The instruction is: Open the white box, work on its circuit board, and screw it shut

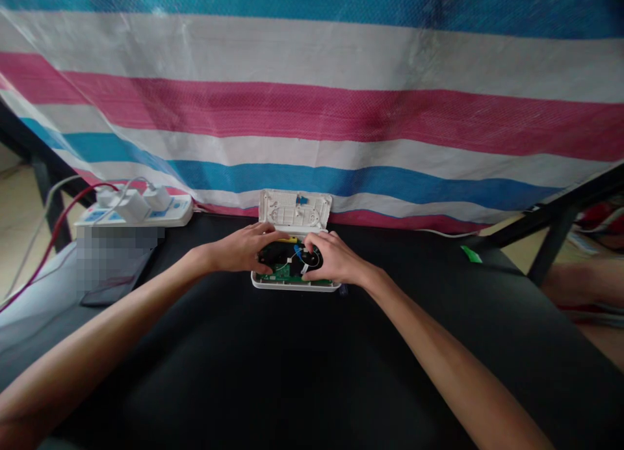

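A small white device lies open on the black table, showing a green circuit board, black parts and thin blue and white wires. Its white lid stands tilted up behind it, against the striped tarp. My left hand rests on the left side of the open device, fingers curled over the black part. My right hand rests on the right side, fingertips pressing among the wires near a round black part. What the fingertips pinch is hidden.
A white power strip with plugged chargers and red and white cables sits at the back left. A dark flat phone lies at the left edge. A striped tarp hangs behind the table. A green tag lies far right.
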The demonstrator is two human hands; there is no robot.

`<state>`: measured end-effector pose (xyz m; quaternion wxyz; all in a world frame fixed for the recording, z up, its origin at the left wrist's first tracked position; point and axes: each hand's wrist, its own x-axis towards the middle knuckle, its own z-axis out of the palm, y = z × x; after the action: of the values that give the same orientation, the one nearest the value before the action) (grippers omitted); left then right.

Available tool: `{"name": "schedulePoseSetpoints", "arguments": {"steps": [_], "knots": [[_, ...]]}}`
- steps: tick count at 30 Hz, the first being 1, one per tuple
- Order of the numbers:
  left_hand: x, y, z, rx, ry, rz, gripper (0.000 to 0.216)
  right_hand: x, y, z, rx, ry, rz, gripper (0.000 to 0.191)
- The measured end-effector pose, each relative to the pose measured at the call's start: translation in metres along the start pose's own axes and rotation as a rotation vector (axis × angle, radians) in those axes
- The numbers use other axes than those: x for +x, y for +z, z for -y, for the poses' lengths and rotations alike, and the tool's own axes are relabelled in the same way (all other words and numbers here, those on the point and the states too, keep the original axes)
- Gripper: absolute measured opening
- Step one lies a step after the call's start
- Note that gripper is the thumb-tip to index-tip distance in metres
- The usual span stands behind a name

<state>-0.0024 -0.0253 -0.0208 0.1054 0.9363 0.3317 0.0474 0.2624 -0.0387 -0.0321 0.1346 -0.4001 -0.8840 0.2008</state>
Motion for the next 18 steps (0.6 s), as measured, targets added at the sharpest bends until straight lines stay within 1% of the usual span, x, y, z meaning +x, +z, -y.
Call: {"name": "schedulePoseSetpoints", "arguments": {"steps": [6,12,18], "knots": [[0.0014,-0.0059,-0.0079,0.049,-0.009,0.019,0.072,0.0009,-0.0008,0.0007,0.002,-0.009,-0.011,0.048],[0.0011,-0.0045,-0.0097,0.050,0.010,-0.011,0.066,0.0020,-0.0009,0.0008,-0.004,-0.001,-0.023,0.049],[0.0010,-0.0072,-0.0063,0.018,-0.023,0.019,0.071,0.0024,-0.0015,0.0006,0.002,-0.002,-0.015,0.051]]}}
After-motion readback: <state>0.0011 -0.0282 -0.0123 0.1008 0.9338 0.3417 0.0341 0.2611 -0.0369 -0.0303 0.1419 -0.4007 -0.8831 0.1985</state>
